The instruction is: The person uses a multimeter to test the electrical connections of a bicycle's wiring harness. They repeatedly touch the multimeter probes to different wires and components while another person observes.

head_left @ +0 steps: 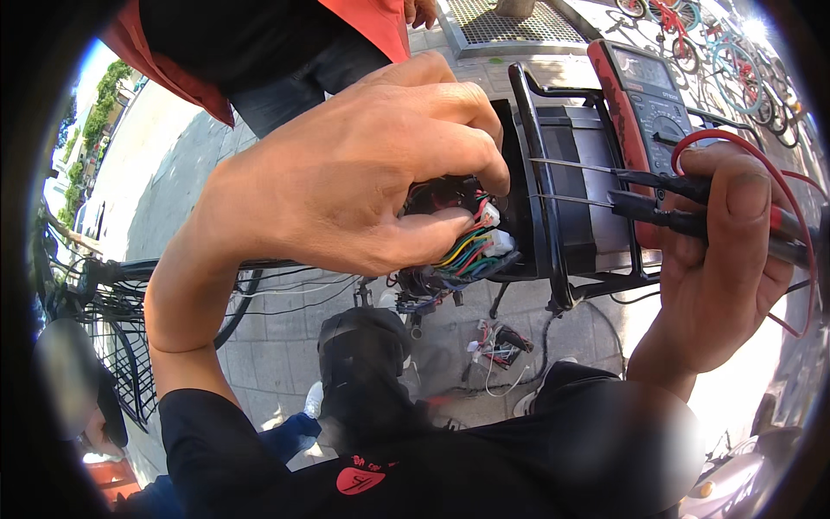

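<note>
Bent over a bundle of coloured wires (462,249), my left hand (346,177) has its thumb and fingers curled round it. White plastic connectors (497,244) stick out of the bundle beside the thumb. Two black test probes (635,197) are gripped side by side in my right hand (722,259). Their bare metal tips point left, over the black tube rack (543,186), apart from the connectors. A red and grey multimeter (648,95) lies on the rack behind the probes, and a red lead (774,169) loops past my right hand. My left hand hides part of the wiring.
Below the rack, a small box with loose wires (506,346) lies on the paving. A black wire basket (130,346) is at the left. Across from me stands a person in a red jacket (367,22); another person is at the lower left. Several bicycles (735,69) stand far right.
</note>
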`<action>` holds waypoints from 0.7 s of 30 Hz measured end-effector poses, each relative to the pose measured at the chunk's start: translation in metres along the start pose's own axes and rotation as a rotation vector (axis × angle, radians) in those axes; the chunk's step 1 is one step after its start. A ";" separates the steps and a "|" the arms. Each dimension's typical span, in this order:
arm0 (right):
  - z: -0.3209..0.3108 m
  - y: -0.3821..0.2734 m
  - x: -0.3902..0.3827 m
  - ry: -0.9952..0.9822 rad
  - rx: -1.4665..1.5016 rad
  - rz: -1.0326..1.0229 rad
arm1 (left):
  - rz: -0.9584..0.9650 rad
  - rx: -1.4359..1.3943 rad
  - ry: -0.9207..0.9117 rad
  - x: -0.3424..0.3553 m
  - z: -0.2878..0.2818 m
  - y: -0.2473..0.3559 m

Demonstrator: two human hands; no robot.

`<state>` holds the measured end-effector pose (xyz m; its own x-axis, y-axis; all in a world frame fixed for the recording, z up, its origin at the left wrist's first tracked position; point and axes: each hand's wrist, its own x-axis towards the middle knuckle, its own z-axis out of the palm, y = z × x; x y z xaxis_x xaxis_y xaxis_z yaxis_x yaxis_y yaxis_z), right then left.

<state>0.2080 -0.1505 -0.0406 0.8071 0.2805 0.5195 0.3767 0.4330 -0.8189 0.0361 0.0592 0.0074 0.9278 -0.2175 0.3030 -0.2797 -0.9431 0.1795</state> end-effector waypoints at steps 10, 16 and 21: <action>-0.025 -0.058 0.003 -0.358 -0.007 0.501 | -0.309 -0.331 -0.400 0.031 -0.018 -0.013; -0.026 -0.095 -0.021 -0.504 -0.038 0.773 | -0.346 -0.380 -0.532 0.039 -0.023 -0.024; -0.011 -0.118 -0.047 -0.247 0.030 0.960 | -0.212 -0.248 -0.573 0.043 -0.022 -0.036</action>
<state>0.1303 -0.2243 0.0290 0.6453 0.6927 -0.3222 -0.4018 -0.0510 -0.9143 0.0808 0.0889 0.0348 0.9343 -0.1972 -0.2970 -0.0612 -0.9095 0.4111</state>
